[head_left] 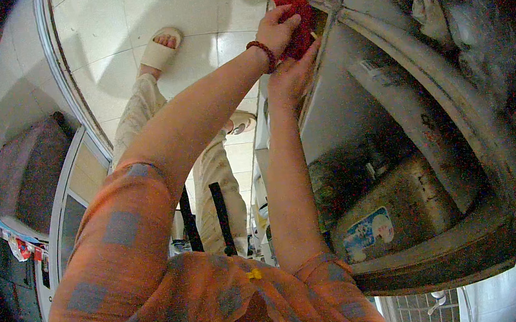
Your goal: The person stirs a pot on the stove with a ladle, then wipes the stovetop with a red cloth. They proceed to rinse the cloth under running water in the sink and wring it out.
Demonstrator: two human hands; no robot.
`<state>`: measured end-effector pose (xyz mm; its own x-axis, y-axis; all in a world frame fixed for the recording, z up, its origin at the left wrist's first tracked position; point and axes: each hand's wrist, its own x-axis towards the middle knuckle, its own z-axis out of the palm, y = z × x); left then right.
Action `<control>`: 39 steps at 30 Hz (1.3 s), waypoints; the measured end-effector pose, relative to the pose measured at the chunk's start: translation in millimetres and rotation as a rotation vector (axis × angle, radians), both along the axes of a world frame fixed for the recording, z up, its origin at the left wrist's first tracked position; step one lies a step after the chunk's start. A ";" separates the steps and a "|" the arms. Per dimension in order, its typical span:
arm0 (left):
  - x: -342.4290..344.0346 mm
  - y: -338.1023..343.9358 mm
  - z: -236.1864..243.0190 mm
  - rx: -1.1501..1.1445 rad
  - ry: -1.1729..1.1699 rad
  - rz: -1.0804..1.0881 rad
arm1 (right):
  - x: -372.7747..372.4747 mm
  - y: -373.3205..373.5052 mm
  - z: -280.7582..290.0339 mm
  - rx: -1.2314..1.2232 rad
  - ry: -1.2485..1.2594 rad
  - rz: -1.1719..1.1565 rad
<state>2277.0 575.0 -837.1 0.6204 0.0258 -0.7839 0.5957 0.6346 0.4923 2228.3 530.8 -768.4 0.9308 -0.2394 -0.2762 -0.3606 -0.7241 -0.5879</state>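
Note:
A dark red cloth (301,30), bunched up, is at the top middle beside the edge of the worn cabinet. My left hand (277,30), with a dark red bead bracelet (263,52) at the wrist, presses its fingers around the cloth's left side. Just nearer to me, my right hand (292,81) is closed around the lower part of the cloth, its fingers partly hidden by the cabinet edge. A small pale tip (314,35) sticks out by the right fingers; its kind is too small to make out.
To the right stands a worn cabinet with a curved frame (410,48); inside is a grimy metal box with a blue sticker (368,235). A plastic bag (489,39) lies at the upper right. A framed sliding door (67,74) and a dark covered box (30,171) are left.

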 end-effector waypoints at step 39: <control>-72.5 -106.4 620.6 -0.741 -0.396 -1.414 | -197.4 -186.5 590.0 1.058 -0.481 -0.618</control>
